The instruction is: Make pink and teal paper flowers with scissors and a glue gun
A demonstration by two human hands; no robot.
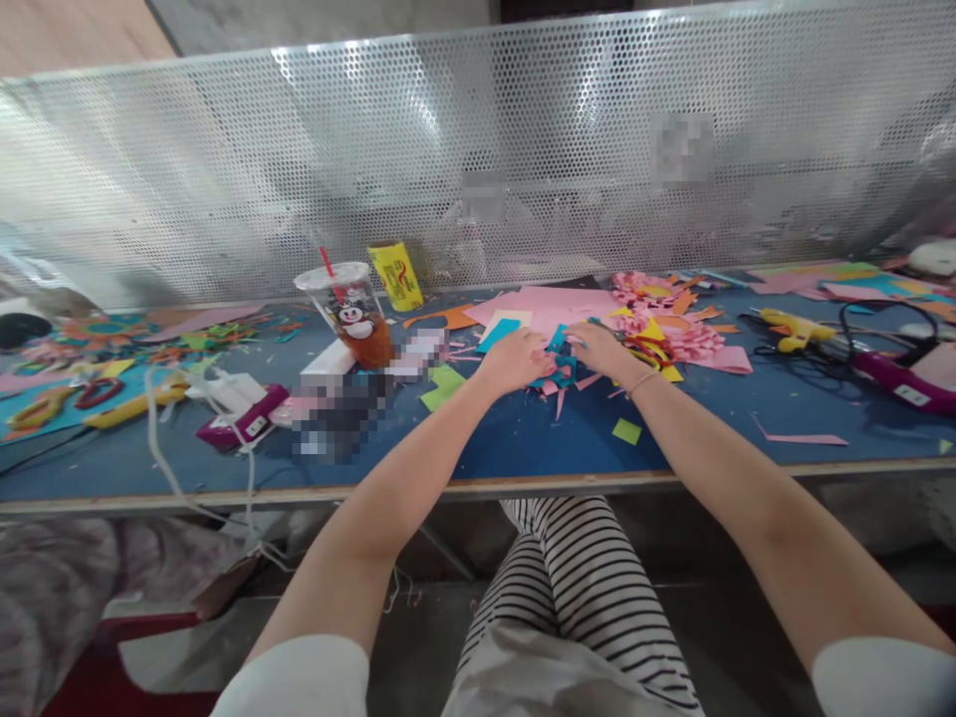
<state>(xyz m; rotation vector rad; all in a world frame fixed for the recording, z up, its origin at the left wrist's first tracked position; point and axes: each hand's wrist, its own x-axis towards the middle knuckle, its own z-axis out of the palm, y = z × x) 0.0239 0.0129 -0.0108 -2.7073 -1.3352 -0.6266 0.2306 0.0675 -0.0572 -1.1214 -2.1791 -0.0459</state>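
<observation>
Near the middle of the table, a small heap of blue paper strips [562,372] lies between my hands, with a few pink strips among them. My left hand [514,360] curls against the heap from the left, fingers bent over it. From the right, my right hand [601,351] bends its fingers onto the same blue strips; a blue piece shows by its fingertips. Exact finger contact is partly hidden. Beside the right hand are red-and-yellow scissors [648,351], partly covered by the wrist. Behind the hands lie pink paper sheets [557,302] and a flat blue piece [499,334].
A drink cup [358,324] with a red straw and a yellow can [395,276] stand left of centre. Pink paper flowers [691,334] lie to the right. Yellow glue guns [792,327] and purple power strips [243,416] with cables sit at both sides. A perforated metal screen [448,149] closes the back.
</observation>
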